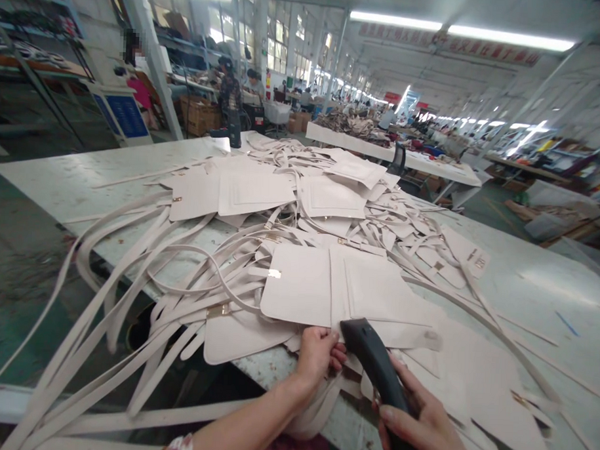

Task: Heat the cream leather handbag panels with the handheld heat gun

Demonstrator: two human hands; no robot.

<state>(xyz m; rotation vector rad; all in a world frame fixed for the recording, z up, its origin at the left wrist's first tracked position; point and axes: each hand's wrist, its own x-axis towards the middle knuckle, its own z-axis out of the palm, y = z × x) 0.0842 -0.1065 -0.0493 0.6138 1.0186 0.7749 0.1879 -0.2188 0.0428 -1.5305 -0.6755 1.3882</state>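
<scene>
My left hand pinches the near edge of a cream leather bag panel lying on top of a pile at the table's front. My right hand grips a black handheld tool, its tip pointing up toward that same panel's lower edge. Several more cream panels with small gold clasps and long cream straps cover the white worktable. Many straps hang off the table's left edge.
A second long table with piled material stands behind. People work in the background near shelves and cardboard boxes. A blue-and-white cabinet stands at the left. Green floor lies left of the table.
</scene>
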